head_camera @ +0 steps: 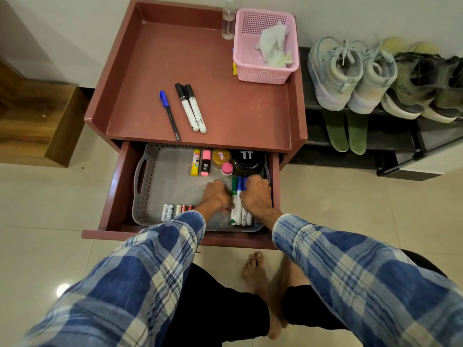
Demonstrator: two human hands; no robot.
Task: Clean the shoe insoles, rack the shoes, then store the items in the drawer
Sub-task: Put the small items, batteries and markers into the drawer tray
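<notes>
The reddish drawer (116,189) stands pulled open under the cabinet top (225,116). A grey tray (160,179) lies inside it. At the tray's right side lies a row of green and blue whiteboard markers (236,214). My left hand (216,196) and my right hand (256,195) flank that row, knuckles up, fingers curled down against the markers. The fingertips are hidden. On the cabinet top lie two black-capped markers (191,108) and a blue pen (169,113).
The tray also holds batteries (172,211), two highlighters (200,162), small tubs and a black-lidded jar (248,159). A pink basket (265,73) with wipes and a spray bottle (228,21) stand at the back. Shoes (335,76) and green insoles (335,131) sit on the rack (390,136) to the right.
</notes>
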